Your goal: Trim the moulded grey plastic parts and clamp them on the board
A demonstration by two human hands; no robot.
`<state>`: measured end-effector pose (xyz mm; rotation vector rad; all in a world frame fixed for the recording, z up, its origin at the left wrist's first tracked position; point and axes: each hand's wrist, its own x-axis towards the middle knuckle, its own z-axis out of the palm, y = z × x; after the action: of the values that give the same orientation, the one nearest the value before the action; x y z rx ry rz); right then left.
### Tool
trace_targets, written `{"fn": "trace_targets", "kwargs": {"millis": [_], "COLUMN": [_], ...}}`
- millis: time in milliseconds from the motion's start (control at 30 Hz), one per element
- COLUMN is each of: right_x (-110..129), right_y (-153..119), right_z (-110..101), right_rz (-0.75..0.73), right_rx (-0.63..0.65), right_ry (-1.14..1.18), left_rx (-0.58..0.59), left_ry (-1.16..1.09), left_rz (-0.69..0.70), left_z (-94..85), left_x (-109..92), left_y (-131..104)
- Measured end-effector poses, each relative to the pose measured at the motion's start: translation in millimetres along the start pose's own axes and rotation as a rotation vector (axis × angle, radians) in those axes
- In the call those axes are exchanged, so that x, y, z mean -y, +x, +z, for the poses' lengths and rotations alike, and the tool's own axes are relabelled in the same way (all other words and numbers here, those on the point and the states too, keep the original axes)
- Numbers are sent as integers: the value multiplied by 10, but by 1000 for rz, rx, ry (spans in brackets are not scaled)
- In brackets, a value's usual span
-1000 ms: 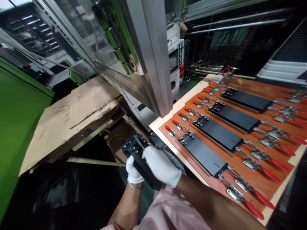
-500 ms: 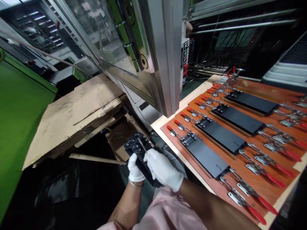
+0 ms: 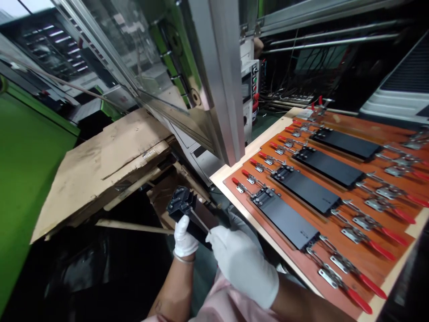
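A dark block-like part (image 3: 182, 202) with a ridged, uneven end is held up in front of my body. My left hand (image 3: 185, 239), in a white glove, is closed around its lower left side. A thin metal rod (image 3: 200, 220) runs from the fingers of my right hand (image 3: 239, 259), also white-gloved, and its far tip meets the part near its ridged end. The right hand's fingers are closed on the rod, and that hand hides the part's lower end.
An orange board (image 3: 284, 241) with dark plates (image 3: 288, 219) and red-handled clamps (image 3: 368, 286) lies on the right. Cardboard (image 3: 110, 156) is stacked at left. A metal-framed door (image 3: 231, 134) juts down between them, above the hands.
My right hand has drawn back down and right along the part, so more of the rod shows. The part has turned slightly and shifted left with my left hand.
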<state>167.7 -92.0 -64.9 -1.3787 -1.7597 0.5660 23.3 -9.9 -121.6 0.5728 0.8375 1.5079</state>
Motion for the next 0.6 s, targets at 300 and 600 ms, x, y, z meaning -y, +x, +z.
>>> {"fn": "trace_targets", "kwargs": {"millis": [300,600], "right_x": [71,157], "right_y": [-76,-59], "right_z": [-38,-110], "right_rz": [-70,-194], "right_rx": [-47,-194], "right_ry": [-137,-251], "left_rx": [94,124], "left_ry": [482,665], "left_rz": [506,628], "left_z": [27,19], "left_x": [-214,-347], "left_y": [25,-11]}}
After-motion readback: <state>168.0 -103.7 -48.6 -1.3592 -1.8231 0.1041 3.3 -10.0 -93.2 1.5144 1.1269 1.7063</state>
